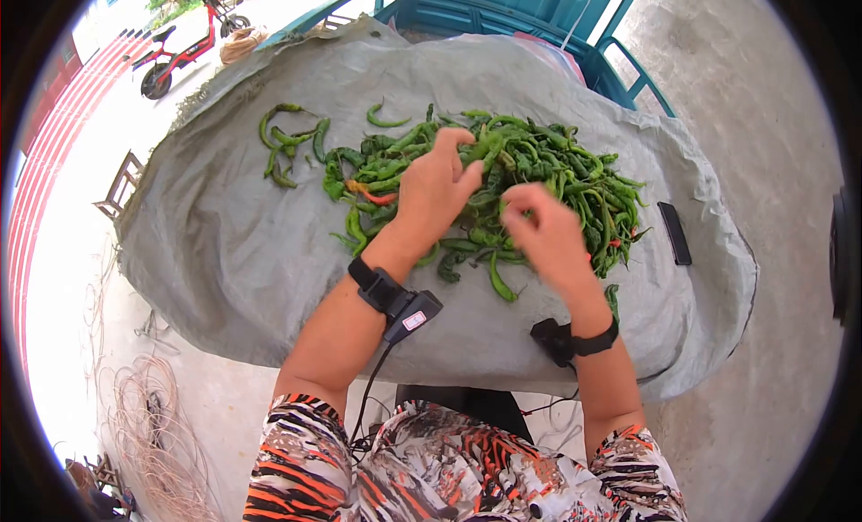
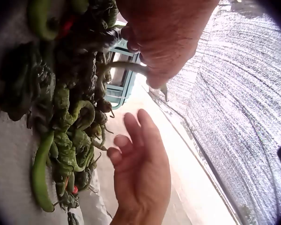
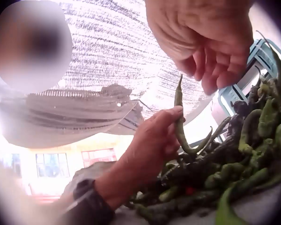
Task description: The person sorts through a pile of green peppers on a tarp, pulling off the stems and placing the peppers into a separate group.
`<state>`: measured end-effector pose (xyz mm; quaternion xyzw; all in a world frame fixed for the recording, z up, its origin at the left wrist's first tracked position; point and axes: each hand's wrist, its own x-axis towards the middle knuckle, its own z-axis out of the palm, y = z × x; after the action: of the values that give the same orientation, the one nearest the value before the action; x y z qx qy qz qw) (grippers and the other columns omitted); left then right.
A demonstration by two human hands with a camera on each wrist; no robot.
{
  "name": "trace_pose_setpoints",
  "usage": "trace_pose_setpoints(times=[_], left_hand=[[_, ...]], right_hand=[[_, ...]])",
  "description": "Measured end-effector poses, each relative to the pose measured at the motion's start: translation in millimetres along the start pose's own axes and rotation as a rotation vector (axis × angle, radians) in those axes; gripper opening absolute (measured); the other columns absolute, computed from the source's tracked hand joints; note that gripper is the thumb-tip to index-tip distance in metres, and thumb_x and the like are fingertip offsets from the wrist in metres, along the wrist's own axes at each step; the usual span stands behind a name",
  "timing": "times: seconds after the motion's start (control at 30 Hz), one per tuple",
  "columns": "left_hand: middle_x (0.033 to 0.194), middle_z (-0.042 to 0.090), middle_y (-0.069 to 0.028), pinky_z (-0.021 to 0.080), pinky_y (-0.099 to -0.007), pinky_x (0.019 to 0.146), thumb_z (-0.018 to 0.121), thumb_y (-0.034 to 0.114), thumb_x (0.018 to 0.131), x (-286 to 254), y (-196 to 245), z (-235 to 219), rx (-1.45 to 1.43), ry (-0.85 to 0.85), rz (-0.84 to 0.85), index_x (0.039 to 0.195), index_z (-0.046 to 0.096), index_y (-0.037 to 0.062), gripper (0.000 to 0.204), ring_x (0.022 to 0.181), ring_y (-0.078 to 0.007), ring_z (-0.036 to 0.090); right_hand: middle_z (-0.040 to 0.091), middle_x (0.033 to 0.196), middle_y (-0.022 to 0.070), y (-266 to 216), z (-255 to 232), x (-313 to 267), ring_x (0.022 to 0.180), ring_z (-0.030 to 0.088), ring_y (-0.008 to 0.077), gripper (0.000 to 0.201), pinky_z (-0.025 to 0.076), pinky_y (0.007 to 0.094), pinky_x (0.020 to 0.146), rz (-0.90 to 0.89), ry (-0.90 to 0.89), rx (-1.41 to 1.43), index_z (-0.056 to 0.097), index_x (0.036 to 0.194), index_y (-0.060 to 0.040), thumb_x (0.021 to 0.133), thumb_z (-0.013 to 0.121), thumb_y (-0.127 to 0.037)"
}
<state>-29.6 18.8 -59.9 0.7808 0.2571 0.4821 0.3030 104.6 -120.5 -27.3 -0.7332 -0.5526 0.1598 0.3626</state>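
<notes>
A heap of green peppers (image 1: 575,167) lies on a grey sheet (image 1: 269,244). My left hand (image 1: 435,185), over the heap's middle, pinches one green pepper (image 3: 179,117) between thumb and fingers; in the right wrist view its thin stem end points up. The left wrist view shows that hand (image 2: 171,40) at the top, with the same pepper (image 2: 124,65) sticking out of its grip. Close to its right side, my right hand (image 1: 549,235) hovers with bent, loose fingers and nothing visible in them. In the left wrist view this hand (image 2: 143,164) has its fingers spread.
A few peppers (image 1: 285,140) lie apart at the left of the sheet. Some red ones (image 1: 382,199) are mixed in the heap. A black phone-like object (image 1: 673,233) lies at the right. Behind stands a blue-green metal cart (image 1: 476,15); a red scooter (image 1: 193,46) stands at the far left.
</notes>
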Motion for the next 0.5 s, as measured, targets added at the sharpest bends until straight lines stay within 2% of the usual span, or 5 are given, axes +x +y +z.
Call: trace_pose_setpoints(times=[0.1,0.2,0.3,0.4,0.5], left_hand=[[0.059,0.045,-0.0036,0.040,-0.0344,0.053,0.072,0.010,0.086,0,-4,4,0.031,0.054,-0.021,0.124,0.055,0.0035,0.042,0.052,-0.0187,0.046],[0.059,0.046,-0.0030,0.040,-0.0336,0.053,0.071,0.010,0.087,1,-3,1,-0.021,0.035,-0.004,0.122,0.056,0.0028,0.038,0.052,-0.0180,0.047],[0.064,0.048,-0.0041,0.040,-0.0317,0.054,0.069,0.011,0.089,2,4,-2,-0.074,0.029,-0.017,0.115,0.062,0.0034,0.028,0.054,-0.0173,0.047],[0.073,0.053,-0.0060,0.042,-0.0302,0.058,0.068,0.015,0.091,3,7,-5,-0.197,-0.029,0.117,0.107,0.067,0.0043,0.019,0.060,-0.0168,0.049],[0.080,0.056,-0.0069,0.043,-0.0286,0.062,0.067,0.018,0.093,3,4,-3,-0.086,-0.119,0.347,0.105,0.069,0.0050,0.017,0.067,-0.0149,0.052]], right_hand=[[0.069,0.104,0.0074,2,22,-18,0.083,0.068,0.0283,0.024,0.053,0.0395,0.071,-0.210,0.018,-0.324,0.062,0.110,-0.0123,0.087,0.067,-0.018],[0.070,0.101,0.0075,1,15,-13,0.086,0.068,0.0300,0.021,0.053,0.0414,0.071,-0.187,-0.096,-0.352,0.063,0.104,-0.0112,0.085,0.068,-0.019],[0.070,0.099,0.0073,4,7,-14,0.083,0.068,0.0286,0.021,0.053,0.0395,0.070,-0.214,-0.018,-0.347,0.064,0.106,-0.0123,0.086,0.068,-0.018],[0.070,0.098,0.0081,0,-1,-12,0.077,0.068,0.0279,0.022,0.052,0.0373,0.069,-0.050,0.136,-0.070,0.064,0.110,-0.0140,0.089,0.066,-0.017],[0.071,0.094,0.0067,-9,-9,-8,0.063,0.062,0.0141,0.020,0.049,0.0272,0.059,0.030,0.260,0.264,0.063,0.112,-0.0070,0.094,0.063,-0.015]])
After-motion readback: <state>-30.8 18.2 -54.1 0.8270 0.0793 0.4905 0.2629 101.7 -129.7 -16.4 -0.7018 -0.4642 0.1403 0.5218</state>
